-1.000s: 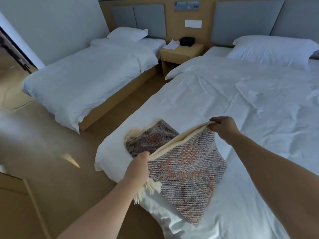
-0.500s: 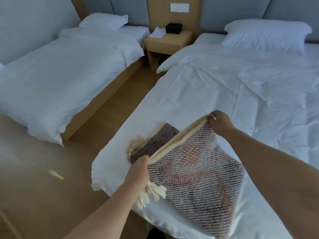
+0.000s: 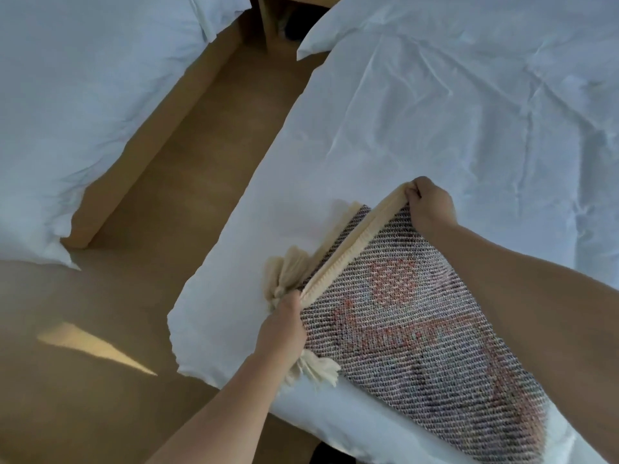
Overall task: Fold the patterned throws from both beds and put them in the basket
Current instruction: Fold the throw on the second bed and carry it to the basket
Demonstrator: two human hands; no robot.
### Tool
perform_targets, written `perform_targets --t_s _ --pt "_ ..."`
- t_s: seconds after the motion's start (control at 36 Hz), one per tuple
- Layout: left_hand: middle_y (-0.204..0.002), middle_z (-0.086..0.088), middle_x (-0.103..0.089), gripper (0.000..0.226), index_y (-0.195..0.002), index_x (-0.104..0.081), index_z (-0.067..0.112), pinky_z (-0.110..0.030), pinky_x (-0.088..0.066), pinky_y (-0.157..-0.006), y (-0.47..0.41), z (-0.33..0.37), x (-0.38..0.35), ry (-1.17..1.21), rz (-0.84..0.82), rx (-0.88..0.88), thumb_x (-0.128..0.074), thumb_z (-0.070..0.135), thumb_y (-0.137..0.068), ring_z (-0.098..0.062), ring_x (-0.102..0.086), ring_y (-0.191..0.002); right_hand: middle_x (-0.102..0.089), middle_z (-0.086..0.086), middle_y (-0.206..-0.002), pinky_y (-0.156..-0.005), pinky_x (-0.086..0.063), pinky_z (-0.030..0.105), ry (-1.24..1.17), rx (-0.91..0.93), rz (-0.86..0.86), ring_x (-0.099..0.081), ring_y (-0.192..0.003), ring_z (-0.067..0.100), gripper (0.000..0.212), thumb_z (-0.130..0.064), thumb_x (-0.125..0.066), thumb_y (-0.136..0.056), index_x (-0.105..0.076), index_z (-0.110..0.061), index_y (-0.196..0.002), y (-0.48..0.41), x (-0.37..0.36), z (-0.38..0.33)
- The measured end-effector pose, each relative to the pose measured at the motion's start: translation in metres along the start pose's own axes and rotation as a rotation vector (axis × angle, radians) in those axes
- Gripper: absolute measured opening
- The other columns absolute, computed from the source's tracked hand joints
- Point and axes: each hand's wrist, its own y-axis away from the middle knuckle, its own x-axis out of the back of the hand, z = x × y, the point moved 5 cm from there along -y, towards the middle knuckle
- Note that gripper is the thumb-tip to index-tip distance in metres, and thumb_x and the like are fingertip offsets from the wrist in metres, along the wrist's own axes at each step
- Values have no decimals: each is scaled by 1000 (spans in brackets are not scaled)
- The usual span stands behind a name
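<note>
A woven patterned throw (image 3: 412, 333) in grey with reddish motifs, a cream edge and cream tassels lies at the foot corner of the near bed (image 3: 452, 122). Its upper layer is lifted along the cream edge. My left hand (image 3: 284, 333) grips the near corner of that edge, beside the tassels. My right hand (image 3: 430, 204) pinches the far corner of the same edge. The cloth is stretched taut between both hands. No basket is in view.
A second bed (image 3: 83, 95) with white bedding stands at the left. A strip of tan floor (image 3: 187, 182) runs between the beds, with a patch of sunlight (image 3: 93, 346) on it. The foot of a wooden nightstand (image 3: 274, 18) shows at the top.
The camera has tilted down and come closer, so the headboards and pillows have left the view. Both hands keep their hold on the throw's cream edge, now lower over the bed.
</note>
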Motion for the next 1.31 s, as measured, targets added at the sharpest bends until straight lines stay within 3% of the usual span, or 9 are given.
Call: perform_targets --t_s 0.19,0.39,0.72,0.83,0.89,0.97,1.06,1.19,1.31 --pt "-93 -5 -57 30 -120 -41 16 -32 -40 -58 -46 -38 -28 -54 -71 -38 -39 5 -92 -24 -59 -75 -59 9 -85 -59 -41 35 192 65 4 -55 -76 31 22 -24 -35 -100 -52 -10 -97 -34 -70 -4" --pt "-82 4 -48 34 -123 -42 20 -28 -39 -58 -67 -63 -43 -14 -80 -53 -39 5 -93 -17 -52 -68 -55 6 -82 -60 -33 32 259 119 -14 -49 -72 27 23 -24 -34 -100 -52 -10 -97 -52 -112 -6" --pt "-114 -2 -58 58 -144 -23 18 -29 -41 -67 -76 -70 -43 -198 -34 -31 -42 6 -90 -22 -60 -86 -63 14 -100 -62 -35 33 399 177 -29 -58 -84 32 30 -26 -33 -102 -55 -6 -108 -67 -156 -8" --pt "-123 -11 -59 61 -130 -45 10 -40 -47 -77 -72 -64 -43 -259 167 -132 -63 -1 -73 -31 -61 -97 -54 17 -117 -89 -38 43 427 244 10 -50 -107 35 34 -26 -36 -100 -53 -6 -121 -60 -157 -5" --pt "-116 -11 -61 64 -121 -52 12 -42 -44 -77 -72 -58 -43 -263 272 -180 -70 -4 -62 -31 -57 -95 -48 19 -131 -108 -28 47 429 303 50 -42 -123 37 38 -26 -36 -99 -48 -6 -129 -52 -154 -4" --pt "-126 -12 -56 67 -119 -57 18 -45 -29 -97 -74 -38 -44 -280 265 -252 -71 -5 -58 -30 -41 -113 -29 18 -153 -119 -9 50 448 366 1 -20 -144 34 51 -29 -29 -100 -33 -5 -144 -30 -152 -4" --pt "-148 -14 -40 57 -133 -52 14 -45 -6 -118 -73 -14 -55 -316 205 -326 -54 5 -76 -29 -16 -136 -15 16 -158 -120 0 44 483 462 -137 -9 -147 30 62 -40 -21 -100 -21 -2 -149 0 -162 1" --pt "-156 -15 -21 61 -147 -31 11 -48 -7 -115 -62 20 -99 -313 59 -430 -30 45 -95 -30 -14 -146 1 10 -161 -119 7 41 555 431 -272 7 -148 23 74 -55 -12 -97 -3 -7 -152 16 -173 27" --pt "-158 -16 -12 70 -150 -20 11 -54 -4 -116 -49 40 -129 -332 28 -429 -26 54 -94 -32 -8 -147 6 10 -160 -119 8 40 572 383 -256 9 -147 23 77 -59 -9 -96 0 -7 -152 13 -153 55"
